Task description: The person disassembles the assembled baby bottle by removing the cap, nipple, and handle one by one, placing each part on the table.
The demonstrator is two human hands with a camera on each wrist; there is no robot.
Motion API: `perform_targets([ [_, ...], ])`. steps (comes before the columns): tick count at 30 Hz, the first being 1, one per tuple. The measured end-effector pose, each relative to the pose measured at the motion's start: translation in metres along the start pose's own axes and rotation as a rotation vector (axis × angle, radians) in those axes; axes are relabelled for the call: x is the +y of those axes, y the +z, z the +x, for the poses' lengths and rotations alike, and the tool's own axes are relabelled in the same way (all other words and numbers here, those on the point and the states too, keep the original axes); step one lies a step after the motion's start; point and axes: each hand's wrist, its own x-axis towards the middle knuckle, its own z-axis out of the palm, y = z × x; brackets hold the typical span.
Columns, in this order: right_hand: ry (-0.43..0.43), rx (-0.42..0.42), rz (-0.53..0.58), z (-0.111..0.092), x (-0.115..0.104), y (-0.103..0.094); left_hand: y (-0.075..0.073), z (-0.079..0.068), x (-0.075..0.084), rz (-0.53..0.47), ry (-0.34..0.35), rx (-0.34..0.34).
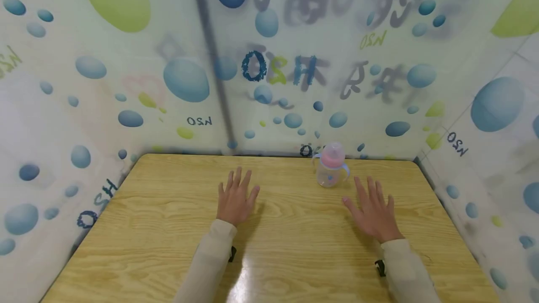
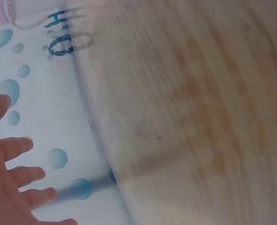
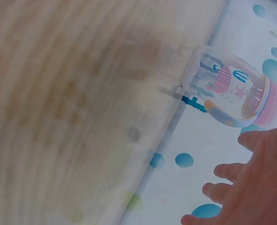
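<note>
A clear baby bottle (image 1: 328, 175) with a pink collar, a domed clear cap and two pale blue handles stands upright near the table's back edge, right of centre. Sea-creature prints show on its body (image 3: 227, 84) in the right wrist view. My right hand (image 1: 374, 212), fingers spread, is in front of the bottle and to its right, apart from it. To the left, my left hand (image 1: 236, 202) is stretched over the table with its fingers spread and nothing in it. The left wrist view shows its fingers (image 2: 28, 176) extended.
The wood-grain table (image 1: 294, 256) reaches back to a pale curtain (image 1: 160, 120) printed with blue and green spots and lettering. More of this curtain encloses the left and right sides. A dark vertical pole (image 1: 214, 60) shows behind the back sheet.
</note>
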Motion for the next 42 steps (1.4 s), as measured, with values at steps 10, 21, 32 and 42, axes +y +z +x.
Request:
perform_targets([
  [10,0.003,0.017,0.135,0.026,-0.003,-0.004,0.002,0.003,0.008,-0.183,0.017,-0.076],
  [21,0.039,-0.014,0.412,0.059,-0.014,-0.002,0.008,0.004,0.029,-0.352,-0.020,-0.171],
  [32,0.002,0.069,0.621,0.083,-0.028,-0.001,0.021,0.008,0.053,-0.397,-0.007,-0.245],
  [42,0.064,0.140,0.661,0.091,-0.035,0.008,0.030,0.012,0.077,-0.414,0.030,-0.305],
])
